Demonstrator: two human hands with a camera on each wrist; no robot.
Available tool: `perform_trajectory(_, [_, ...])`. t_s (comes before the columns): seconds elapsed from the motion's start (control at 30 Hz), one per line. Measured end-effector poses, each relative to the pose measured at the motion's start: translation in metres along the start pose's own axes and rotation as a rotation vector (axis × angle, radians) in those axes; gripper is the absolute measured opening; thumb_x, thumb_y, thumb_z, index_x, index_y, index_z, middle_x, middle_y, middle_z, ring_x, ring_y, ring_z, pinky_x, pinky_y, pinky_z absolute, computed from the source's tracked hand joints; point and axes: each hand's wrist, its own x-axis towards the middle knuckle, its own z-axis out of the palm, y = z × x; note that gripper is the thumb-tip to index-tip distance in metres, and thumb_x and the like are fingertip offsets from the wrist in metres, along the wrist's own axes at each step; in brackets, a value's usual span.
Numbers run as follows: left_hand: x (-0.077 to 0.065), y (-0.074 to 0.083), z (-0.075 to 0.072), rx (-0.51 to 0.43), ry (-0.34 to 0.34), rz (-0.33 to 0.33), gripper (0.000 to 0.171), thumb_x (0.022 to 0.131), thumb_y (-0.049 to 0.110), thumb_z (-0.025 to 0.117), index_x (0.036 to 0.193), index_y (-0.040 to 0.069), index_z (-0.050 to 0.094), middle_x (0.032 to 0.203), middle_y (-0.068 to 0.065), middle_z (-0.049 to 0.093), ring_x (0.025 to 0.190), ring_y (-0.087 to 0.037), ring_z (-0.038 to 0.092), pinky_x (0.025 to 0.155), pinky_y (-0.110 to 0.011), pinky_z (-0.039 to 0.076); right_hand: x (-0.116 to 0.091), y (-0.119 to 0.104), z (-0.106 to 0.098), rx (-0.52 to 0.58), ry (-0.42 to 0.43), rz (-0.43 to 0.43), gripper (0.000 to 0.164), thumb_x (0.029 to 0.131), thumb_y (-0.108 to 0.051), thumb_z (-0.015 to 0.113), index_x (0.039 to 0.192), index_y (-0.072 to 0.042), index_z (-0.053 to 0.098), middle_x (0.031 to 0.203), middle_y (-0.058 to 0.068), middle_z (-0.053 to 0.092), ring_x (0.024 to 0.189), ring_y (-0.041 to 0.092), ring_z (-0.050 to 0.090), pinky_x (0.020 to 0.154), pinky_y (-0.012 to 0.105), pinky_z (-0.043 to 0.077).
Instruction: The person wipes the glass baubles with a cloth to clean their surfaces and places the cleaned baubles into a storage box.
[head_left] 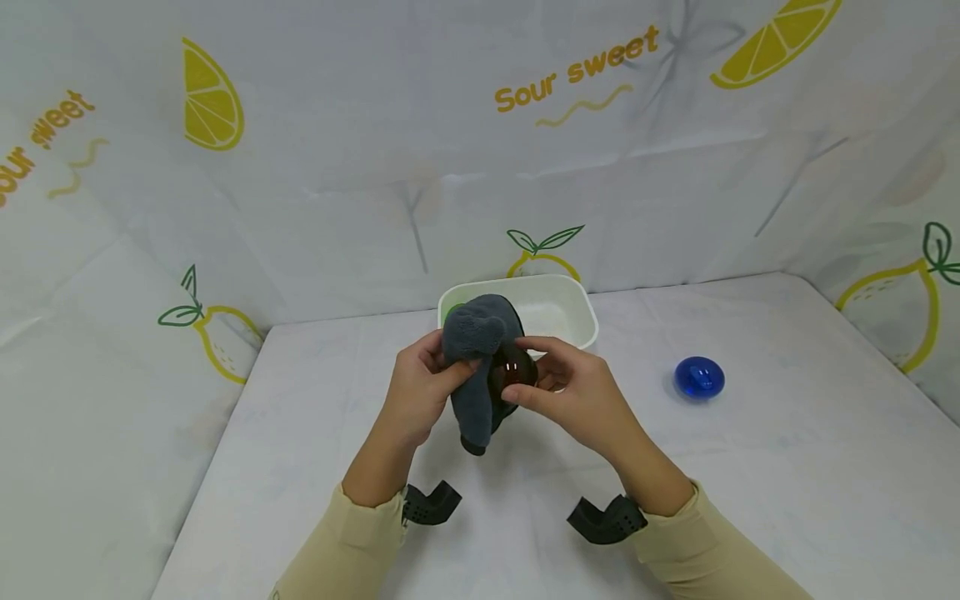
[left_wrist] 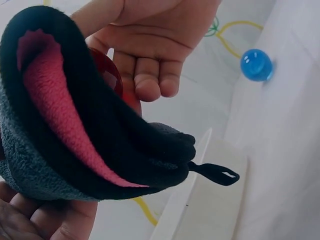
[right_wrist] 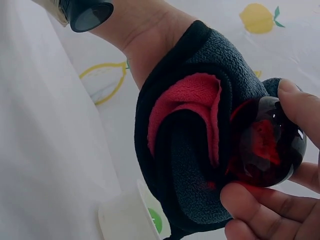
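Note:
My left hand grips a grey towel with black edging, bunched in front of my body. Folds in the left wrist view open onto a pink inner side, and a black hanging loop sticks out at one end. Between the thumb and fingers of my right hand is a clear dark-red glass ball, pinched against the cloth. The towel hides part of the ball in the head view and some of my left fingers in the right wrist view.
Behind the hands stands a white plastic basin, partly covered by the towel, with something green inside. A clear blue glass ball lies on the white-covered table to the right. A lemon-print curtain hangs along the back.

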Motion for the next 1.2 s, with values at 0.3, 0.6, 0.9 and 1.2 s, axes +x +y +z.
perform_trajectory(0.3, [-0.0003, 0.0003, -0.0001, 0.037, 0.030, 0.002, 0.036, 0.088, 0.005, 0.071, 0.123, 0.000, 0.063, 0.107, -0.019, 0.072, 0.096, -0.020, 0.071, 0.086, -0.038, 0.057, -0.0010, -0.0017, 0.0009, 0.007, -0.009, -0.020, 0.059, 0.076, -0.032, 0.086, 0.129, -0.021, 0.062, 0.087, -0.002, 0.064, 0.076, 0.015, 0.063, 0.069, 0.030, 0.056])
perform_trajectory(0.6, [0.0000, 0.0002, -0.0005, 0.022, 0.014, -0.048, 0.039, 0.090, 0.010, 0.071, 0.125, -0.001, 0.061, 0.110, -0.020, 0.071, 0.094, -0.021, 0.072, 0.083, -0.037, 0.058, -0.0006, 0.0008, 0.0016, -0.023, -0.001, -0.147, 0.062, 0.073, -0.026, 0.088, 0.130, -0.020, 0.062, 0.109, -0.005, 0.068, 0.089, 0.011, 0.060, 0.075, 0.029, 0.056])
perform_trajectory(0.9, [-0.0005, 0.0002, -0.0011, -0.020, -0.067, -0.107, 0.039, 0.095, 0.014, 0.065, 0.129, -0.002, 0.057, 0.113, -0.021, 0.069, 0.094, -0.018, 0.071, 0.081, -0.036, 0.059, 0.0003, 0.0027, 0.0013, -0.047, 0.047, -0.286, 0.066, 0.070, -0.007, 0.089, 0.129, -0.019, 0.063, 0.125, -0.006, 0.062, 0.110, 0.011, 0.059, 0.081, 0.031, 0.055])
perform_trajectory(1.2, [-0.0003, -0.0027, -0.0025, -0.015, -0.145, -0.047, 0.039, 0.093, 0.014, 0.067, 0.127, -0.003, 0.059, 0.107, -0.014, 0.070, 0.091, -0.017, 0.070, 0.074, -0.034, 0.060, 0.0006, 0.0037, 0.0019, -0.074, 0.101, -0.312, 0.067, 0.068, 0.000, 0.088, 0.129, -0.015, 0.064, 0.129, -0.002, 0.062, 0.123, 0.015, 0.056, 0.095, 0.033, 0.052])
